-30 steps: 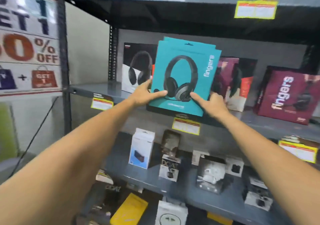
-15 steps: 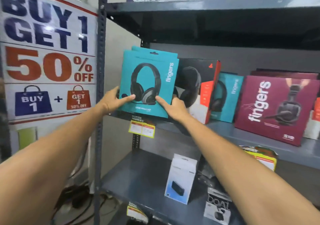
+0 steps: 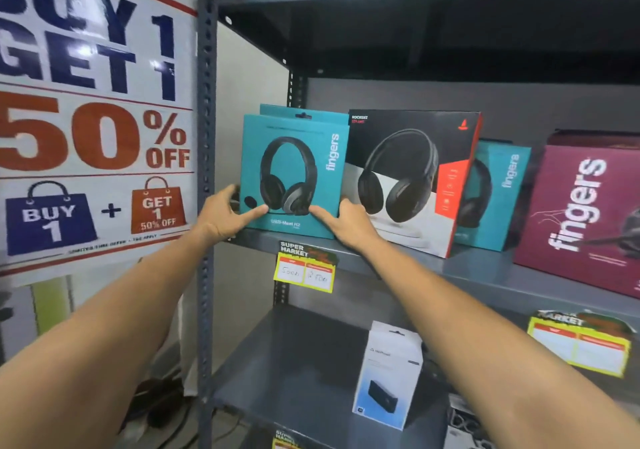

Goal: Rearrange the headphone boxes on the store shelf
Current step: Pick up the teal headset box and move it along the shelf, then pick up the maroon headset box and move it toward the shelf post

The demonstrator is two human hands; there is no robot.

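Note:
Two teal "fingers" headphone boxes (image 3: 294, 158), one behind the other, stand upright at the far left end of the grey shelf (image 3: 485, 275). My left hand (image 3: 225, 218) grips their lower left edge, thumb on the front. My right hand (image 3: 348, 223) holds the lower right corner. Right beside them stands a black and red headphone box (image 3: 412, 178), then another teal box (image 3: 498, 196) partly hidden behind it, then a maroon "fingers" box (image 3: 585, 216).
A metal upright post (image 3: 206, 171) rises just left of the teal boxes. A sale poster (image 3: 93, 119) hangs beyond it. Yellow price tags (image 3: 304, 272) hang on the shelf edge. A white and blue small box (image 3: 388, 376) stands on the lower shelf.
Both hands carried the teal boxes leftwards along the shelf and set them down at its left end, next to the black and red box. The camera view turned left.

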